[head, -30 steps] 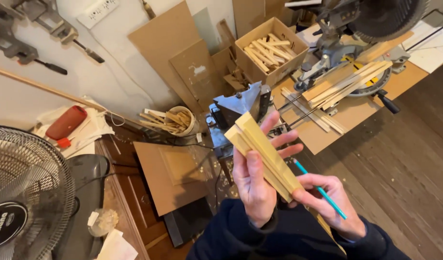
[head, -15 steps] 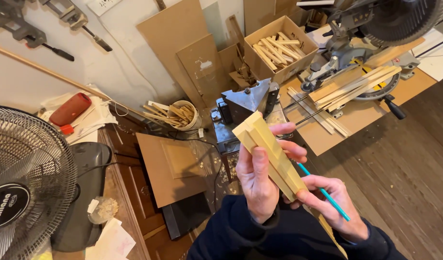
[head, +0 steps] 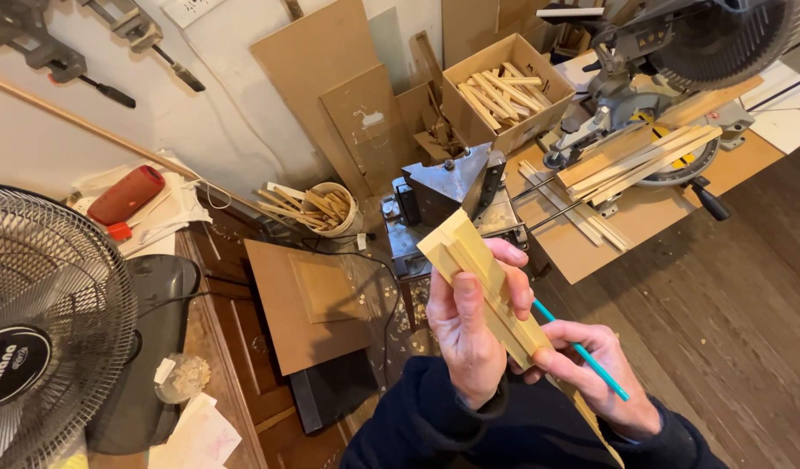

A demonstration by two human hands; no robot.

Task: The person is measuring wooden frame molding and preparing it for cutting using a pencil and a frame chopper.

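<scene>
wood strips point(head: 482, 287) bundled, long axis tilted up-left toward grey machine point(head: 448, 182); gripped by left hand point(head: 469, 334); right hand point(head: 604, 382) pinching teal pencil point(head: 582, 352); plank floor point(head: 730, 304) below.

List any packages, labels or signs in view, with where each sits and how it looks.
Cardboard box: behind the bench, open, brown, full of wood strips.
Fan badge: at the fan's centre, far left, round, black with white print.
Saw label: on the mitre saw's arm, top right, small, dark with a warning mark.
</scene>
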